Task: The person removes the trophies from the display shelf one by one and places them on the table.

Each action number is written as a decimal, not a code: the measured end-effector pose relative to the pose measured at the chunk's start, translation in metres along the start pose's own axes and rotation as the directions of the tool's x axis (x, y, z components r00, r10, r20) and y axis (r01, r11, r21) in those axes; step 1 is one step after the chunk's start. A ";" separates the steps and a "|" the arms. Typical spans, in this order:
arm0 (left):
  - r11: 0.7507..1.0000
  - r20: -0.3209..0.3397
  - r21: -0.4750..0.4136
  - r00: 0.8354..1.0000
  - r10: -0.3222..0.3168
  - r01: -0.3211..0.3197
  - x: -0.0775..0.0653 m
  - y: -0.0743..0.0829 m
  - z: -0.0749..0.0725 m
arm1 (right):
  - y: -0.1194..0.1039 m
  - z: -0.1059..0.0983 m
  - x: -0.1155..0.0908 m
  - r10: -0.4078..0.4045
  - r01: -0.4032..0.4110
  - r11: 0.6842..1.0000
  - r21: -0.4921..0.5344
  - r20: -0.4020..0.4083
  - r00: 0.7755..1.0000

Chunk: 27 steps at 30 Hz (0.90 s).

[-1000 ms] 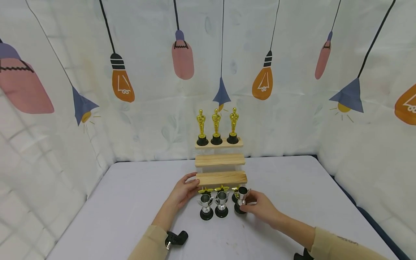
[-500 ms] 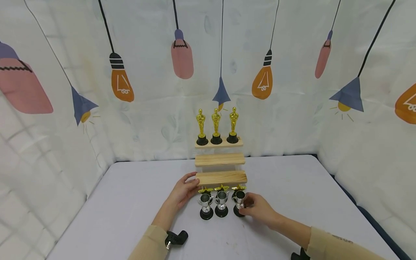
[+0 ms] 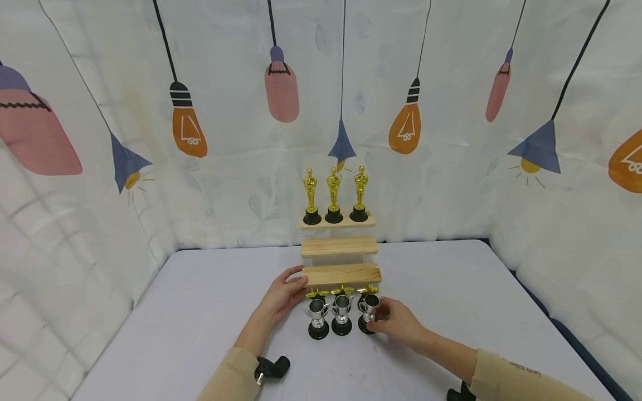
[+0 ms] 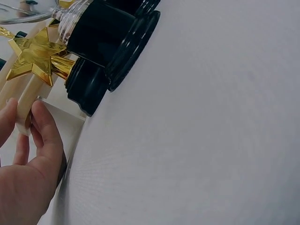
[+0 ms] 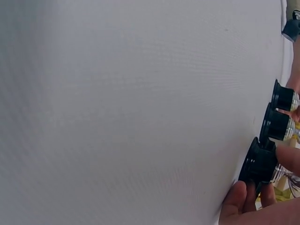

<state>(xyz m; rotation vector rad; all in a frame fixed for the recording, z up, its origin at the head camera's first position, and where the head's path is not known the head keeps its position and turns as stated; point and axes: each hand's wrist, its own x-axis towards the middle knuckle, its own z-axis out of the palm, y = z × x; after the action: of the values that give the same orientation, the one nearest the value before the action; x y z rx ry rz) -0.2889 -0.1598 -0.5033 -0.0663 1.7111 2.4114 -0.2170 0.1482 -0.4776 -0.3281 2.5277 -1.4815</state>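
At the left end of the lowest wooden shelf board, my left hand pinches the wood between thumb and fingers; the left wrist view shows this board end close up. My right hand grips the rightmost silver trophy cup by its black base, which stands at the table surface. Two matching silver cups, a middle one and a left one, stand upright beside it in a row. Just behind them are three gold star trophies, partly hidden by the cups.
Three gold figure statuettes on black bases stand on the top shelf. Below it is the middle shelf board. The white table meets a curtain printed with lamps at the back and sides.
My right hand has shifted the rightmost cup slightly left, into line with the other two, uncovering more of the star trophy behind. My left hand stays on the board.
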 end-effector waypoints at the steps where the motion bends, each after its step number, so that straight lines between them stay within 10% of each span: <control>1: 1.000 0.000 0.001 1.000 0.000 0.000 0.000 0.000 0.000 | 0.000 0.000 0.000 -0.002 0.002 1.000 -0.003 0.001 1.000; 27: 1.000 0.012 0.001 1.000 -0.003 0.003 0.000 0.001 0.000 | -0.014 -0.028 0.011 -0.014 0.008 0.998 -0.063 -0.094 0.995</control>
<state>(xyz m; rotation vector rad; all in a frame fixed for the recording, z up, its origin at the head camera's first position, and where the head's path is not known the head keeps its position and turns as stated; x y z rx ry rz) -0.2888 -0.1599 -0.5023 -0.0535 1.7054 2.4045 -0.2337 0.1615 -0.4527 -0.2885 2.6547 -1.4568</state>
